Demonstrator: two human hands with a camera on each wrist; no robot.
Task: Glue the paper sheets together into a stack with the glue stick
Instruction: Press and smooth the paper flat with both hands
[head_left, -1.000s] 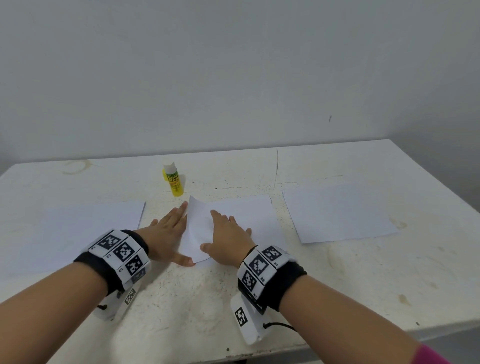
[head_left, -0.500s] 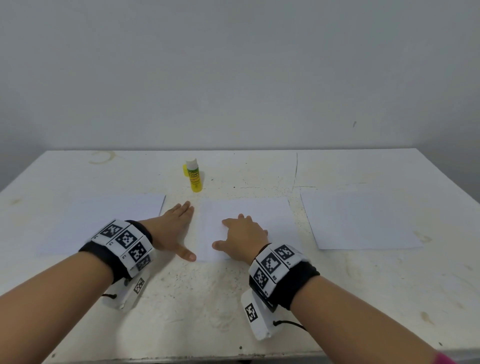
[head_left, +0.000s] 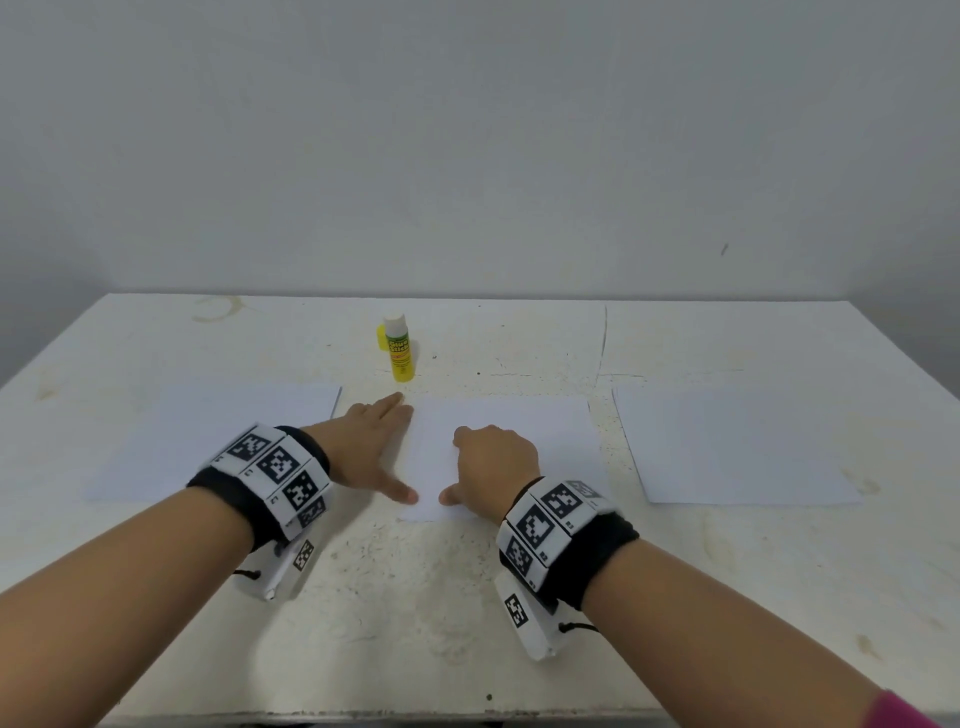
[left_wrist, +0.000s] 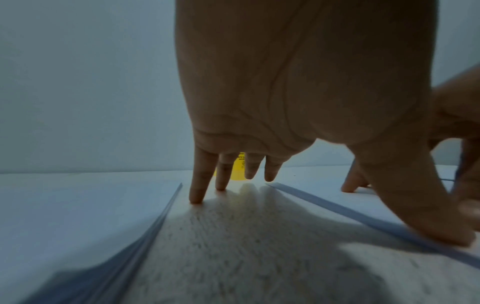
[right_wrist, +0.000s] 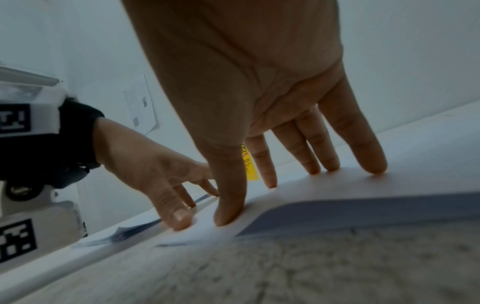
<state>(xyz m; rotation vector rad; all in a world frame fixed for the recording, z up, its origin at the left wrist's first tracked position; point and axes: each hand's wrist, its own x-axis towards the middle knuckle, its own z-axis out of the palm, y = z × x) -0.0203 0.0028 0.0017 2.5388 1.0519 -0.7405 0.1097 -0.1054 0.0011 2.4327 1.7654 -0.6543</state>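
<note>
Stained white table (head_left: 467, 597): middle sheet (head_left: 519, 431) lies under the flat, spread right hand (head_left: 493, 462); left hand (head_left: 363, 447), also flat, presses its nine o'clock edge. Glue stick (head_left: 399, 347) stands at twelve o'clock. Uneven pressing could leave sheets skewed.

The table (head_left: 415, 597) has a matt, off-white top, rough and speckled, with brownish stains. The three paper sheets (head_left: 519, 431) look thin, smooth and matt. The glue stick (head_left: 400, 349) is glossy yellow plastic with a white cap. The wristbands (head_left: 597, 551) are black cloth carrying white plastic plates.
</note>
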